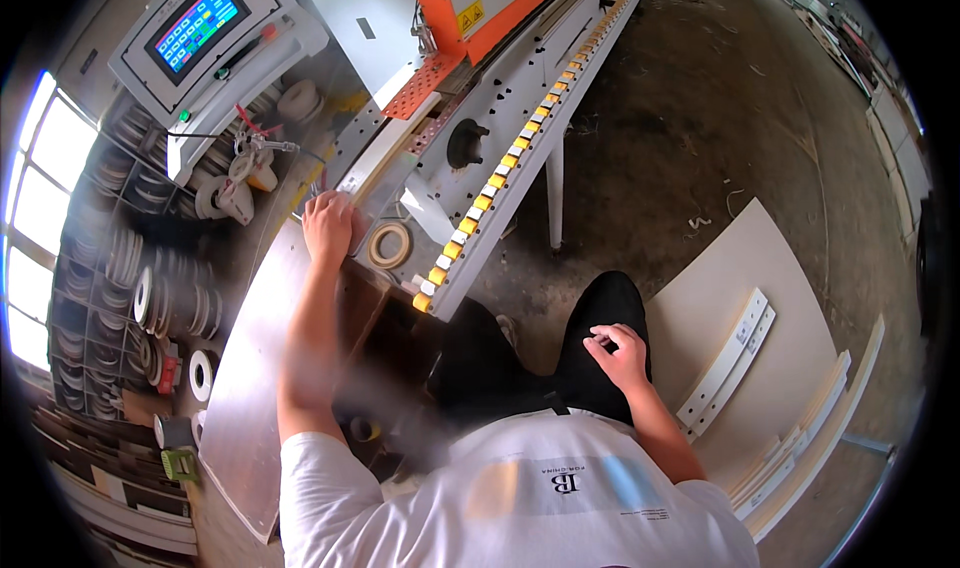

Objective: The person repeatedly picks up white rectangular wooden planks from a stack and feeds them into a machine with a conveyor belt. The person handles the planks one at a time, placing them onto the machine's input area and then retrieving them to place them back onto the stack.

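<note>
My left hand lies at the near end of a long machine, at the corner of a pale worktable. Its fingers point forward beside a pale strip in the machine's channel; nothing shows in them, though the tips are partly hidden. Just right of that hand, a tan tape roll lies on the machine's end. My right hand hovers by or rests on my right thigh, which I cannot tell apart. Its fingers are loosely bent, with a gap to the thumb and nothing held.
A rail of yellow rollers runs away to the upper right. A control screen stands at upper left. Racks of edging rolls line the left. At right, a large pale board carries drilled white strips.
</note>
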{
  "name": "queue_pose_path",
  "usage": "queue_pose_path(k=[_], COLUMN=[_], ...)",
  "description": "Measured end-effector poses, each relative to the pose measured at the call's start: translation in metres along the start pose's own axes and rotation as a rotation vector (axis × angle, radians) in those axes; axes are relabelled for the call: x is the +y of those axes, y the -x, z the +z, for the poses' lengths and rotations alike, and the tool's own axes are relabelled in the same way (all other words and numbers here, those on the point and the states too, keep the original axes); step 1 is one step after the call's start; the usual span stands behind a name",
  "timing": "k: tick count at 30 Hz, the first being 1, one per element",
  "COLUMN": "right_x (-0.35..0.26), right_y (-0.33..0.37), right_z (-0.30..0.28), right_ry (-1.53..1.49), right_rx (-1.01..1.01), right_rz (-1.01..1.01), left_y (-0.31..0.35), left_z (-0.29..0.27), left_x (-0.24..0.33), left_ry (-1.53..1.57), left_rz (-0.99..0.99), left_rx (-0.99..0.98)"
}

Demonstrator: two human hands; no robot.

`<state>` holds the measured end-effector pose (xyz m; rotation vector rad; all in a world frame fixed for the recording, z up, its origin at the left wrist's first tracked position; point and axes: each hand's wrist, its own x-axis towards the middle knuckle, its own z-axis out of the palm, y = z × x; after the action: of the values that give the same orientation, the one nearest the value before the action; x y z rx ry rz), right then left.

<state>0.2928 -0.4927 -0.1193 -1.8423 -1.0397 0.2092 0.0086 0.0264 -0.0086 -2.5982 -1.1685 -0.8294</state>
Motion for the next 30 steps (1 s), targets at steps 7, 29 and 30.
queue_pose_path(k=[7, 29, 30], right_x=[-0.001, -0.004, 0.001], right_y=[-0.004, -0.012, -0.01], right_z=[0.0, -0.002, -0.001], right_ry=[-0.017, 0.063, 0.066], right_rx=[-0.01, -0.084, -0.078], right_rz=[0.011, 0.026, 0.013], left_y=[-0.008, -0.089, -0.092], left_z=[0.001, 0.056, 0.059], left_x=[0.005, 0.065, 0.068], left_ry=[-0.073, -0.119, -0.151], left_rz=[0.071, 0.002, 0.001], left_rx=[0.057, 0.077, 0.057])
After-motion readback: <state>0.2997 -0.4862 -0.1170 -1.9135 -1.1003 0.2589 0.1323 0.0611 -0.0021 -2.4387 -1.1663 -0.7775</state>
